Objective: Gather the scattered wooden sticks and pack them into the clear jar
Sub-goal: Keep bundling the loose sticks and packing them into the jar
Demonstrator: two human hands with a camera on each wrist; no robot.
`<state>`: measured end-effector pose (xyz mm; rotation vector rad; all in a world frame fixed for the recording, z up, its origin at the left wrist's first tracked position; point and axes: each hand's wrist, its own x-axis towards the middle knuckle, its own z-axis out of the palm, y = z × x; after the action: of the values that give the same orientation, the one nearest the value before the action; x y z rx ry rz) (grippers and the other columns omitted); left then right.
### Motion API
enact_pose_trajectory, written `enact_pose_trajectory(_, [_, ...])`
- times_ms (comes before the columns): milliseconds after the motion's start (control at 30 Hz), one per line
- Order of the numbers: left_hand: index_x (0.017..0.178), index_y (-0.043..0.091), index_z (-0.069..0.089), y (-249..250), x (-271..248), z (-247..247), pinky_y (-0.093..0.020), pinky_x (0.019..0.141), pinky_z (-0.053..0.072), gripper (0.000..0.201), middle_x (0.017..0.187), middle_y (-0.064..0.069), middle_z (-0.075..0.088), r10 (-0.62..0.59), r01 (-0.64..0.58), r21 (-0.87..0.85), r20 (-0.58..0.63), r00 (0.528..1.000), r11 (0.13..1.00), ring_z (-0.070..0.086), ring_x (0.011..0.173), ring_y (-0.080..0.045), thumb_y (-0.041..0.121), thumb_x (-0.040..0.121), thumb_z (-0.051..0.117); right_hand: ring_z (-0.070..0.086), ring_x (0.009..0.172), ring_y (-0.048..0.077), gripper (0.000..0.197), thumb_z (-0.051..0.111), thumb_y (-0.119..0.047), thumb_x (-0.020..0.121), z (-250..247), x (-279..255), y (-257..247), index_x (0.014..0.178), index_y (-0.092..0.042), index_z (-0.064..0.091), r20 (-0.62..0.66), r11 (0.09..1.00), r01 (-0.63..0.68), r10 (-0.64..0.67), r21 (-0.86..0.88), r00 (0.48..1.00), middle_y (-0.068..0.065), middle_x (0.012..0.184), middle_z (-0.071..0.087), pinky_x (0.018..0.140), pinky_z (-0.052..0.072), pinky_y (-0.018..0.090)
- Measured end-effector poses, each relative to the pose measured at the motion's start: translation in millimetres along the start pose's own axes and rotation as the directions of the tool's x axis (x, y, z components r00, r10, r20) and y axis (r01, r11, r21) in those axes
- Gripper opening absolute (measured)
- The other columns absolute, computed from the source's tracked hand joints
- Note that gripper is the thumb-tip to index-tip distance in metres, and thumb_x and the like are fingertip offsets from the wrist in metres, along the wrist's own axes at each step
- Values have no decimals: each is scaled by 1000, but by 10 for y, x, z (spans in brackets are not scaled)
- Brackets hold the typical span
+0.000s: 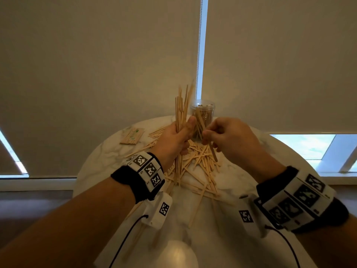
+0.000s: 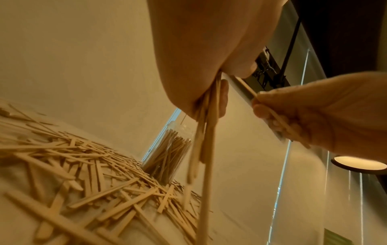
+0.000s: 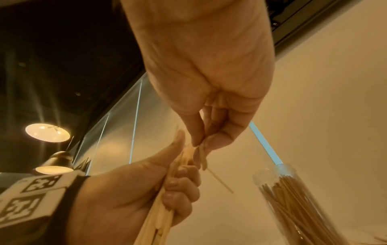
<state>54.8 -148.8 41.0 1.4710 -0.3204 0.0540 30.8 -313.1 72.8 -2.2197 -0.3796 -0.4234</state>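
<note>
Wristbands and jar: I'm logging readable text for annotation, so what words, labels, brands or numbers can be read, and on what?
None can be read.
Left wristband: square black-and-white coded markers; tiny characters beside them too small to read.
Right wristband: the same, blurred.
Clear jar: no label visible.
Flat stick packet: green print, too small to read.

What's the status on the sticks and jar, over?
Left hand grips upright bundle of sticks. Right hand pinches a single stick. Clear jar part filled. Loose sticks litter table.

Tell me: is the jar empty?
No. The jar standing on the table already holds many upright sticks.
</note>
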Motion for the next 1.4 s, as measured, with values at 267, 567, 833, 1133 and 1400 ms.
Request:
enact_pose_trajectory(267, [94,14,58,133,-80,144,-23,46,44,27,69,2,57,-104,95,-78,-120,987,992,53,51,-10,37,104,48,64,74,3,19,72,-41,85,149,-260,-184,91,-25,64,121,994,46,-34,-99,992,-10,82,66,72,55,28])
enact_pose_trajectory(567, [86,19,50,156,-160,222,-23,46,42,27,62,3,35,-83,68,-327,-33,996,942,38,50,-10,43,98,57,75,71,19,18,67,-18,93,398,-520,-42,96,0,68,439,946,-289,199,147,876,8,80,77,70,62,27])
enact_pose_trajectory(833, [76,22,53,84,-278,95,-21,41,23,38,59,7,32,-176,190,-118,124,977,975,25,48,-10,54,96,53,69,94,19,40,60,-32,97,-243,-179,-175,132,-18,49,317,976,-211,183,57,930,2,106,67,87,59,43])
enact_pose_trajectory(1133, [69,24,41,50,-366,177,-24,47,19,46,63,2,27,-265,275,19,332,905,961,20,52,-12,62,90,57,74,88,22,19,53,-19,102,-434,133,-354,117,-7,58,-34,845,-55,87,532,996,10,99,74,79,62,42])
enact_pose_trajectory(1400, [95,14,64,-8,-415,180,-23,50,40,42,85,-1,54,-224,212,78,210,952,974,45,58,-10,55,91,58,75,86,25,16,59,-14,98,-454,124,-271,109,-3,66,-43,789,-71,122,611,992,8,97,77,72,61,32])
